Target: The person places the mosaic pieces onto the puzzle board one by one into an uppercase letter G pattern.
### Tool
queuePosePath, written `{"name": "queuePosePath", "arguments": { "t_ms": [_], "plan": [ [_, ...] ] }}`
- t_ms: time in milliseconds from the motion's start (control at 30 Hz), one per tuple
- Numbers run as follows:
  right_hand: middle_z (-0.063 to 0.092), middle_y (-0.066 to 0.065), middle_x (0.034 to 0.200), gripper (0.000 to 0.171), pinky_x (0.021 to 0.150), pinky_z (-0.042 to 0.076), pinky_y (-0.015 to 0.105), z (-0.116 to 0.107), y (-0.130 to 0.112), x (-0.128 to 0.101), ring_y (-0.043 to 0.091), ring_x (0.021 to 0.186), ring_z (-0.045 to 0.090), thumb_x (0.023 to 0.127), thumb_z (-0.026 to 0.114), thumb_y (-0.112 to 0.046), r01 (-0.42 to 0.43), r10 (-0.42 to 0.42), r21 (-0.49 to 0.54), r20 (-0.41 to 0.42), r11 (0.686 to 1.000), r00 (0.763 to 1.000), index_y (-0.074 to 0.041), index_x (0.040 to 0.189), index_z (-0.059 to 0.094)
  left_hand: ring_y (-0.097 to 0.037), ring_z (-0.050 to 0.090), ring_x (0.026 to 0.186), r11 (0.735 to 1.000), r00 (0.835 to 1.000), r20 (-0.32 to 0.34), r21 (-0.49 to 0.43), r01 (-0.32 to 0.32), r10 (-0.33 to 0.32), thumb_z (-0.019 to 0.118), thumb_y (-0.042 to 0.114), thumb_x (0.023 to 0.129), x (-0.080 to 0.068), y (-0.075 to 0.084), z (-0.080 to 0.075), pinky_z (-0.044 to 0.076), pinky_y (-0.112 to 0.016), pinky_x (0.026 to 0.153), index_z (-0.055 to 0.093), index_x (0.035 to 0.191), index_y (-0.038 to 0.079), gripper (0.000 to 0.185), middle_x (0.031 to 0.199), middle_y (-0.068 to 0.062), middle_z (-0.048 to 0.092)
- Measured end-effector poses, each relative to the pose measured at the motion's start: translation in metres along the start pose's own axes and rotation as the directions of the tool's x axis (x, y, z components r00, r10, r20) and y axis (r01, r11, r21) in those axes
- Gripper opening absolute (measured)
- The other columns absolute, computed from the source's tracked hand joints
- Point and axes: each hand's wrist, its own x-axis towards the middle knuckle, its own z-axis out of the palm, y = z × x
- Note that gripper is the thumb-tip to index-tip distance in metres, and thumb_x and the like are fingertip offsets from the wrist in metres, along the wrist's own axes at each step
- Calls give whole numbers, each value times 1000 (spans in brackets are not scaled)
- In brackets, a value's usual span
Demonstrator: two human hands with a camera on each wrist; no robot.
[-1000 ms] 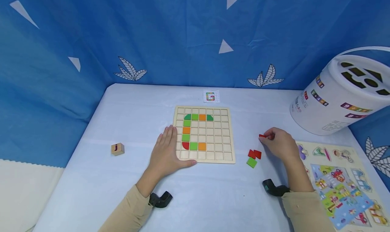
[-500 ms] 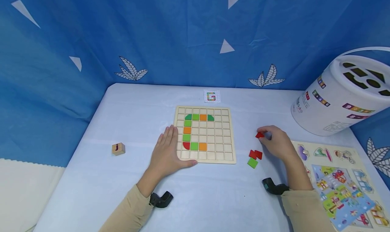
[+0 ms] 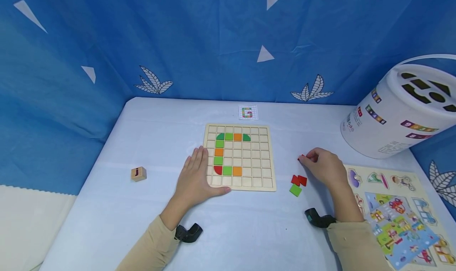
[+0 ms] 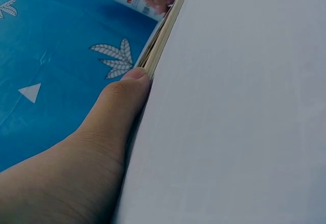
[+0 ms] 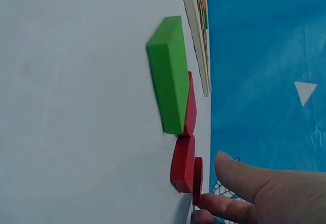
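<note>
I rest my left hand (image 3: pixel 194 174), fingers straight, against the board's (image 3: pixel 246 154) near-left corner, seemingly to steady it; beyond its right edge, my right hand (image 3: pixel 325 167) pinches a red piece (image 5: pixel 197 179).

The card (image 3: pixel 248 112) at the counter's (image 3: pixel 249 231) far edge bears G, the block (image 3: pixel 138 174) toward its left edge J, and the far-right-corner bucket (image 3: pixel 384 134) digits including 9.

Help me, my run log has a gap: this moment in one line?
left hand: touches board; right hand: holds red piece; beside board: two red tiles, green square; beyond board: G card
</note>
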Motion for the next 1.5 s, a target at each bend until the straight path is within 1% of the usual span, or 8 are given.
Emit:
{"name": "queuePosePath", "arguments": {
  "t_ms": [167,300,400,633,900,1067,1200,1500],
  "plan": [
    [60,15,93,39,61,47,30,3,0,2,28,87,54,86,76,-37,15,-15,2,0,1000,1000,-6,106,64,-28,3,157,1000,1000,-5,3,1,-1,57,91,64,0,0,0,11,-49,126,8,159,4,138,168,-12,5],
    [58,19,104,38,69,54,39,5,1,2,32,94,54,87,77,-29,61,-62,17,10,998,998,-4,111,63,-28,3,157,1000,1000,-5,2,5,-5,58,91,64,0,0,1,11,-48,126,8,159,4,139,168,-12,5],
    [56,20,110,37,74,56,43,5,0,3,34,98,52,87,76,-25,98,-98,49,15,994,995,-4,114,61,-28,3,157,1000,1000,-6,2,7,-7,59,90,63,0,0,2,11,-48,126,8,159,3,139,168,-12,6],
    [60,16,109,33,66,49,27,6,3,6,29,95,52,87,76,-22,138,-140,138,3,981,990,-9,112,59,-28,4,157,1000,1000,-5,3,10,-10,59,91,63,0,0,2,11,-48,126,9,159,3,139,168,-12,6],
    [65,12,107,24,69,49,24,9,-1,7,26,92,54,91,72,-20,176,-178,203,-8,963,984,-11,111,63,-28,3,157,1000,1000,-3,7,11,-11,58,91,63,0,0,1,11,-48,126,8,159,4,139,168,-12,6],
    [65,10,108,22,67,51,26,13,-17,6,25,90,55,92,70,-19,199,-212,241,26,950,977,-13,112,63,-27,3,157,1000,1000,1,13,13,-13,57,91,63,0,0,1,11,-48,126,7,159,5,139,169,-11,5],
    [65,7,108,20,66,50,28,19,-37,3,24,87,54,92,71,-19,227,-255,295,60,928,965,-16,111,64,-27,2,157,1000,1000,0,12,12,-12,57,91,63,0,0,1,11,-48,126,8,159,5,139,169,-11,5],
    [66,0,95,18,53,44,24,43,-85,-17,23,69,53,88,76,-21,273,-360,396,164,877,918,-22,104,67,-27,3,157,1000,1000,2,13,14,-14,57,92,63,1,-1,2,11,-48,126,7,160,5,139,169,-11,5]
  ]
}}
